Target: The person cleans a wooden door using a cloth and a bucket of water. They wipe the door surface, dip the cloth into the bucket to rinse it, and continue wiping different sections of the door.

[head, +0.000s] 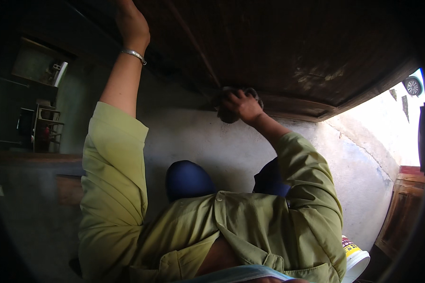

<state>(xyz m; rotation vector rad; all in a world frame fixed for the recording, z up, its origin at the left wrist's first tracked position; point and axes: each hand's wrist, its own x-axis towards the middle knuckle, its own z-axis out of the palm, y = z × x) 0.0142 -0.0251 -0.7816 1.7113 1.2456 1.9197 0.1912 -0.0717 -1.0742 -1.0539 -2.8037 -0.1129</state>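
A dark wooden door (pixel 269 46) with raised moulding and panels fills the upper part of the view. My right hand (pixel 247 108) grips a bunched dark cloth (pixel 228 116) and presses it to the door's lower part, beside a vertical strip of moulding. My left hand (pixel 131 21) reaches up along the door's left side, with a silver bracelet (pixel 134 54) at the wrist. Its fingers are cut off by the top of the picture, so what they touch is hidden. A dull light patch shows on the dark wood right of the cloth.
Grey concrete floor (pixel 205 136) lies under the door, around my bent knees. A white bucket (pixel 357 263) with a printed side stands at lower right, near another wooden door leaf (pixel 403 205). Wooden furniture (pixel 46 123) is in the dim room at left. Outside, a car wheel (pixel 413 86) shows.
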